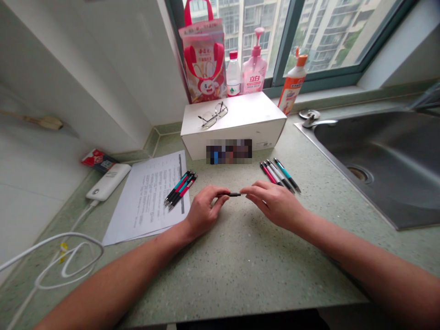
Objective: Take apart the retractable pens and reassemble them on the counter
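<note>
My left hand (208, 207) pinches a black pen (235, 195) between thumb and fingers, its narrow end pointing right. At that end are the closed fingertips of my right hand (275, 202), gripping the pen's tip; any small part inside them is hidden. Left of my left hand, a bunch of click pens (180, 189) with black, teal and red barrels lies on printed sheets of paper (147, 201). Beyond my right hand lie several more click pens (280, 175) in red, silver, white and teal, side by side on the countertop (237, 266).
A white box (237, 121) carries eyeglasses (213, 115). Behind it stand a printed bag (204, 68), a water bottle (233, 75), a pink pump bottle (254, 68) and an orange-capped bottle (293, 85). A steel sink (378, 174) is right; a white power bank (108, 182) with cable (74, 250) left.
</note>
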Demonstrator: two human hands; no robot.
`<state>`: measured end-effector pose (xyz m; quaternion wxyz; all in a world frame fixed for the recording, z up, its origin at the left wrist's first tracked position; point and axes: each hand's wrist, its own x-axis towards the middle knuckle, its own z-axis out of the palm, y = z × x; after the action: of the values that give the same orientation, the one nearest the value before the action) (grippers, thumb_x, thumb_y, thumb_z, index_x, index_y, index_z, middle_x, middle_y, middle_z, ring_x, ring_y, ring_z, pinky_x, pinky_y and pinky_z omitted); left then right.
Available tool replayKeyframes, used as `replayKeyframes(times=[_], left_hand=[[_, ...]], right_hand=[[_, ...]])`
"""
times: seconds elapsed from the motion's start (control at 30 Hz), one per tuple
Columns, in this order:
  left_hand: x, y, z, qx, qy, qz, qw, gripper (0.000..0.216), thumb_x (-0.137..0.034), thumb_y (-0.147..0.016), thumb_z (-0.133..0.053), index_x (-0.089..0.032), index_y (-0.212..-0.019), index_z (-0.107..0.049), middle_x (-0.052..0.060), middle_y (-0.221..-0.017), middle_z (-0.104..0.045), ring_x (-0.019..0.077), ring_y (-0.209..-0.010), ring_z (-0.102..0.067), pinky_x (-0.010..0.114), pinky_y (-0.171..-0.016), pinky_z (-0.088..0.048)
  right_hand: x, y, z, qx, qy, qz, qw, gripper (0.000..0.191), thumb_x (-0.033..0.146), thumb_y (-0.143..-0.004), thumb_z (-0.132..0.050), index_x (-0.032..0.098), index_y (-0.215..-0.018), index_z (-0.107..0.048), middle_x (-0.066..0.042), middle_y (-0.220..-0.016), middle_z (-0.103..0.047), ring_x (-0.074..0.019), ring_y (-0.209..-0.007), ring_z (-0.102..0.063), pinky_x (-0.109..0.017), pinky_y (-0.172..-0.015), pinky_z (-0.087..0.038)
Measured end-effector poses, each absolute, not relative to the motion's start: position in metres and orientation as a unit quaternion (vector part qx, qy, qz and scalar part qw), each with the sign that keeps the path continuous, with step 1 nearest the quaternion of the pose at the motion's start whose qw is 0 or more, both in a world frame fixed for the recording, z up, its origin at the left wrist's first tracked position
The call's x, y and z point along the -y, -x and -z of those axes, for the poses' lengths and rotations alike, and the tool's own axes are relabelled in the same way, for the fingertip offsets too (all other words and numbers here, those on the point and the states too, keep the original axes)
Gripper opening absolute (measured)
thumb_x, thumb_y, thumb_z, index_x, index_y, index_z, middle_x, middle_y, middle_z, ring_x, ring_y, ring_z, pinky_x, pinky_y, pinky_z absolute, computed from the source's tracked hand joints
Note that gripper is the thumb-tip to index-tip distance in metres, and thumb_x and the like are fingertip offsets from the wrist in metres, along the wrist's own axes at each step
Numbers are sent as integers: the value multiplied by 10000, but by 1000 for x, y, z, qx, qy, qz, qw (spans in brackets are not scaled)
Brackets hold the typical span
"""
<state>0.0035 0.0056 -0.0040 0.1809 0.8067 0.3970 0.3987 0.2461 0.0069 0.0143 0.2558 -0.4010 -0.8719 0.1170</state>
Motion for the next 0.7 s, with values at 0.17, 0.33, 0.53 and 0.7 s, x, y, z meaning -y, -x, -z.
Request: replayKeyframes(times=[0.17, 0.33, 0.53, 0.7], left_hand=[[-4, -4, 5, -394, -815, -384, 181, 124, -251, -973, -594, -186, -1018, -690, 63, -907, -741, 192, -838, -683, 336, -777, -539], [-2, -5, 4, -379, -815, -397, 188, 103, -231, -957, -621, -182, -1016, -690, 58, -891, -737, 184, -807, -673, 324, -753, -533], [-1, -5, 4, -398, -805, -388, 207, 92, -218, -949, -628, -183, -1001, -696, 54, -874, -736, 183, -806, -680, 323, -753, -545], [-2, -5, 2, -351, -818, -406, 206, 87, -159, -937, -623, -190, -992, -684, 60, -893, -733, 186, -837, -666, 345, -785, -557]], right_hand=[[-4, -241, -13, 881, 374, -139, 255, 292, 196, -978, -452, 170, -1199, -641, -101, -975, -686, -201, -860, -641, -351, -769, -502], [-5, -243, -9, 862, 400, -154, 271, 167, 245, -979, -504, 174, -1020, -650, -76, -908, -690, -187, -811, -638, -322, -726, -491], [-4, -244, -8, 871, 399, -127, 256, 231, 292, -1015, -488, 179, -1050, -686, -73, -927, -716, -184, -808, -663, -309, -707, -476], [-3, -242, -9, 871, 411, -120, 240, 270, 307, -1030, -456, 182, -1056, -694, -69, -909, -716, -179, -787, -668, -299, -684, -462]])
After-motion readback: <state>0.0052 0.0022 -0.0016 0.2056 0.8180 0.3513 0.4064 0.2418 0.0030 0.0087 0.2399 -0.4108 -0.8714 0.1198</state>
